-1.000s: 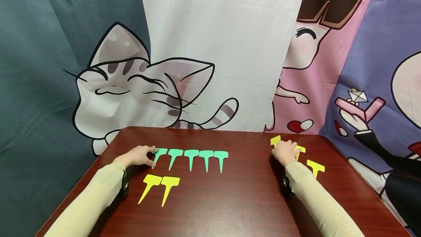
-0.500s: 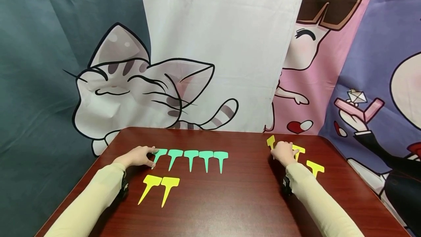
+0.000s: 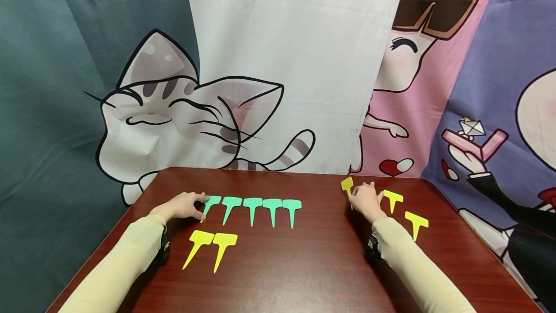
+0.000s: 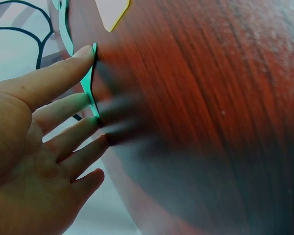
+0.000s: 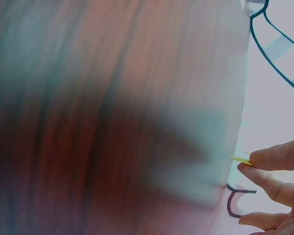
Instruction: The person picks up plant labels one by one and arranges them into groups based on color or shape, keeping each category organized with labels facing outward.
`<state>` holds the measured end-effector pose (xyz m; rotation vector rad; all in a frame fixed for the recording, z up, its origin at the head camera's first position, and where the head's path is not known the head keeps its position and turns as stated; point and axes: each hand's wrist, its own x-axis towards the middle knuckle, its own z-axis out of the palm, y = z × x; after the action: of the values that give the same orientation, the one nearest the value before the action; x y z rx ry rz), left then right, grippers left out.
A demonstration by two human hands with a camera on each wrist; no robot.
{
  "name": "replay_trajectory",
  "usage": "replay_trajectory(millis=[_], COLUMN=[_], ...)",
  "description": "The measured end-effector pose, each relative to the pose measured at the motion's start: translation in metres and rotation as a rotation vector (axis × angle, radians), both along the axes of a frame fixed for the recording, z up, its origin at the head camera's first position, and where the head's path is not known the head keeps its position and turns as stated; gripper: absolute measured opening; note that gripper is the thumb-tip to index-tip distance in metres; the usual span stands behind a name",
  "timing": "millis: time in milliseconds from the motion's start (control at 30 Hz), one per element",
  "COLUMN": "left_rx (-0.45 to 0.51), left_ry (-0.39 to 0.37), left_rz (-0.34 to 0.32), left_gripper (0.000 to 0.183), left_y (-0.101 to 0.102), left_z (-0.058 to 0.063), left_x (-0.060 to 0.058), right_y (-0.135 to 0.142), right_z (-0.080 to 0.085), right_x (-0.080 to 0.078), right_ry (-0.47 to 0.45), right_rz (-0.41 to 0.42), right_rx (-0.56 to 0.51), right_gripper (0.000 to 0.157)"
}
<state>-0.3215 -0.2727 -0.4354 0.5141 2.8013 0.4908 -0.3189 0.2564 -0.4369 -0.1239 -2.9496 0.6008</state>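
My right hand pinches a yellow tag at the far right of the worktop. I'd lift it flat and low, clear of the green tags, where my left hand rests spread.

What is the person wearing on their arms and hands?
Both arms wear long, snug, pale yellow-green sleeves down to the wrists. A small black strap-like device sits at the left wrist, another at the right. The left hand and right hand are bare, without gloves.
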Motion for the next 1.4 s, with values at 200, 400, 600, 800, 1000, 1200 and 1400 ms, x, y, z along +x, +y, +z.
replay_trajectory(millis=[200, 400, 600, 800, 1000, 1200, 1400], left_rx=[0.01, 0.008, 0.001, -0.006, 0.003, 0.003, 0.0], left_ry=[0.0, -0.001, -0.002, 0.0, 0.009, 0.018, 0.013], left_rz=[-0.004, -0.009, -0.006, -0.006, -0.012, -0.017, -0.015], left_gripper=[0.067, 0.067, 0.068, 0.067, 0.067, 0.067, 0.068], left_y=[0.0, 0.0, 0.0, 0.0, 0.001, 0.0, -0.001], left_z=[0.001, 0.001, 0.0, 0.0, 0.002, 0.002, 0.0], left_x=[0.001, 0.001, -0.001, 0.0, 0.001, 0.001, 0.0], right_y=[-0.011, -0.025, -0.04, -0.055, -0.07, -0.084, -0.096], right_z=[-0.001, 0.0, 0.0, 0.001, 0.003, 0.003, 0.003], right_x=[0.002, 0.006, 0.01, 0.015, 0.02, 0.026, 0.034], right_ry=[0.041, 0.083, 0.119, 0.132, 0.145, 0.134, 0.137], right_rz=[0.024, 0.057, 0.084, 0.106, 0.12, 0.147, 0.185], right_rx=[-0.037, -0.085, -0.136, -0.186, -0.213, -0.225, -0.223], right_gripper=[0.019, 0.018, 0.021, 0.02, 0.019, 0.019, 0.019])
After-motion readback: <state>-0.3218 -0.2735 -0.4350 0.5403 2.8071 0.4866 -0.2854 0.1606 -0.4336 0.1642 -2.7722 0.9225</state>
